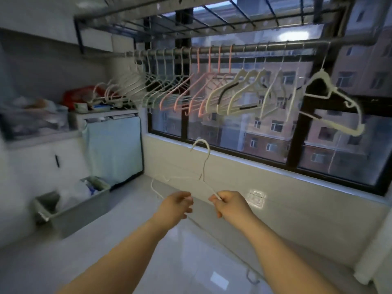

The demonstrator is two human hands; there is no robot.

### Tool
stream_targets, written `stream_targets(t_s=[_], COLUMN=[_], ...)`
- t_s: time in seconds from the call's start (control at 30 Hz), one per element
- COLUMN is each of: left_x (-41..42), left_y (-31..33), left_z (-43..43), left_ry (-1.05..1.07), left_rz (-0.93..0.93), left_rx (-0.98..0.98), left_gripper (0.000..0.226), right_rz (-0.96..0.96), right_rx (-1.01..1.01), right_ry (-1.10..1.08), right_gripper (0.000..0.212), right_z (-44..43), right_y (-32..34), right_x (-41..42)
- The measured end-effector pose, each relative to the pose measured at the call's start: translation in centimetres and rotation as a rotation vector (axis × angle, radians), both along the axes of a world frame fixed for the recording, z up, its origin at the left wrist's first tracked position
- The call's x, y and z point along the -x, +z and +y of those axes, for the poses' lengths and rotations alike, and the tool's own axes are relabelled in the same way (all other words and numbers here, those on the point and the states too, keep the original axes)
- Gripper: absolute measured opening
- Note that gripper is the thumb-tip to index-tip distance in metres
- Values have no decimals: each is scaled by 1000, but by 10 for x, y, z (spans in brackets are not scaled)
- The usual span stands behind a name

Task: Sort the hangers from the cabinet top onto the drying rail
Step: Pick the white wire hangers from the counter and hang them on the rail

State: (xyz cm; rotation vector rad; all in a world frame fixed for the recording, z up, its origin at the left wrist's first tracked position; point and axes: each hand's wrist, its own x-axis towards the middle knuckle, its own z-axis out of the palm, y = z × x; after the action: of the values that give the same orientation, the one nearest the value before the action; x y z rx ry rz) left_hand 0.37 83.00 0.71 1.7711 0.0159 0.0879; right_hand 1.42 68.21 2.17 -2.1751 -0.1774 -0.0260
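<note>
Your forearms run off the bottom edge. Your right hand (230, 205) covers one end of the thin white hanger (204, 166); its pale wire fades against the wall, so the far arm is hard to trace. The hangers at the rail's (275, 46) left end smear together, uncountable. Clutter on the cabinet top (104, 112) is too blurred to name. The rail's right end leaves the picture.

Home laundry balcony, drying rail (254, 46), hangers (191, 90)

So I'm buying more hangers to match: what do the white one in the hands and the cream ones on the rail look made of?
White hanger: thin wire, probably coated, judging by its slim bent outline. Cream hangers: thicker moulded plastic, matte, with black strips that look like rubber grips. Blur leaves both uncertain.
</note>
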Motion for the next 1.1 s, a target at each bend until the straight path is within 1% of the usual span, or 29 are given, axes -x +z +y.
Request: stream_targets(t_s=[0.07, 0.13, 0.2, 0.27, 0.33, 0.43, 0.53, 0.63, 0.73, 0.83, 0.87, 0.97, 1.0, 1.1], left_x=[-7, -15, -24, -34, -47, -67, -92, -131, -180, -230, -246, -294, -310, -361], left_y=[9, 16, 22, 27, 29, 36, 43, 53, 71, 84, 87, 91, 93, 102], left_z=[38, 75, 112, 148, 185, 242, 302, 366, 426, 477, 491, 534, 548, 594], left_ry=[46, 67, 78, 90, 137, 227, 284, 354, 397, 457, 474, 520, 513, 453], left_rz=[-5, 0, 14, 1, -29, -74, -100, -128, -156, -176, -177, -174, -179, -228], left_rx=[34, 113, 264, 418, 487, 547, 512, 476, 465, 431, 415, 342, 295, 112], left_gripper=[35, 33, 19, 18, 19, 22, 23, 21, 17, 21, 23, 25, 25, 22], right_rz=[-16, -25, -33, -56, -70, -75, -85, -85, -80, -83, -86, -96, -108, -160], right_rx=[-24, -18, 22, 54, 61, 45, 8, 36, 84, 86, 74, 30, 30, 33], right_ry=[38, 111, 195, 250, 289, 371, 456, 533, 611, 649, 647, 613, 586, 474], right_gripper=[43, 42, 42, 47, 50, 49, 43, 38, 34, 31, 27, 4, 5, 20], right_z=[44, 88, 131, 173, 213, 272, 332, 395, 456, 510, 526, 569, 581, 611], right_y=[6, 11, 13, 14, 15, 19, 24, 33, 55, 80, 86, 96, 98, 108], right_x=[-5, -12, -20, -31, -47, -76, -112, -158, -212, -263, -279, -321, -335, -379])
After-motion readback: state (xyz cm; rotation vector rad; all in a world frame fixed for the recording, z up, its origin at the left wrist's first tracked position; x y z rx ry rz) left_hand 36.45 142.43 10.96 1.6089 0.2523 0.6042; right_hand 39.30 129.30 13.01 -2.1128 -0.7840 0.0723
